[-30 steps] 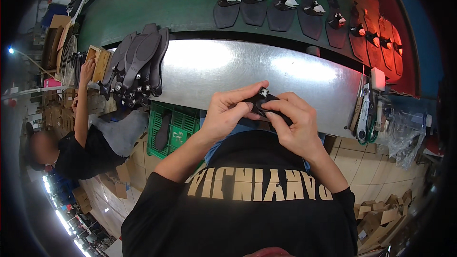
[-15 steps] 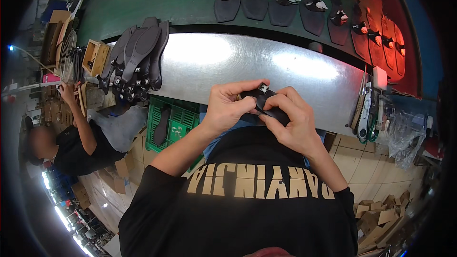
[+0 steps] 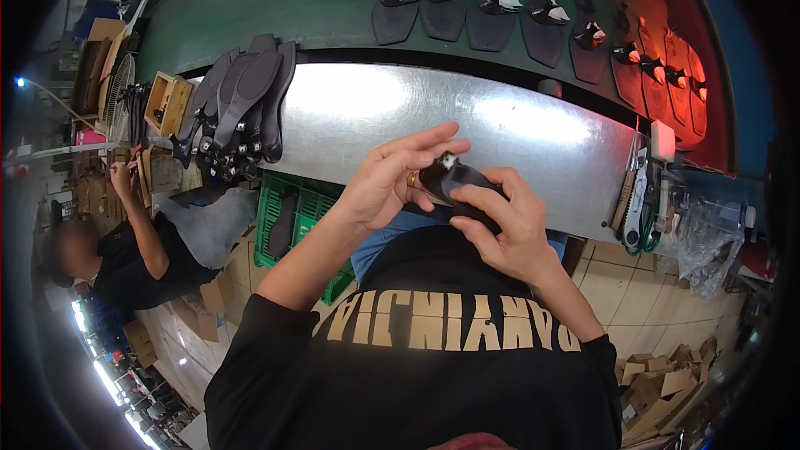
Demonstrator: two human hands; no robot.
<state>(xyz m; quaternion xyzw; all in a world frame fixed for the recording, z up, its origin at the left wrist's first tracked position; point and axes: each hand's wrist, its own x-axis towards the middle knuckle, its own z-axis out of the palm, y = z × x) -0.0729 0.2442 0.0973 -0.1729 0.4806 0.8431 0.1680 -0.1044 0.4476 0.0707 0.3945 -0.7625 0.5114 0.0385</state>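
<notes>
My right hand grips a black sandal sole, fingers over its upper side and thumb beneath, above the near edge of the metal ledge. At the sole's left end stands a dark folded piece with a small whitish patch. My left hand is at that end with its fingers stretched out and apart; whether a fingertip touches the sole is hard to make out. A pile of similar dark soles lies on the left of the metal ledge, with several small whitish patches at their near ends.
A shiny metal ledge runs before a green conveyor belt bearing a row of black soles. Cutters and tools hang at the right. A green crate stands below left; cardboard scraps lie lower right. Another person sits at left.
My left hand has loosened from the sole's end and opened its fingers. My right hand still grips the sole, now turned slightly. The soles on the belt have shifted slightly left.
</notes>
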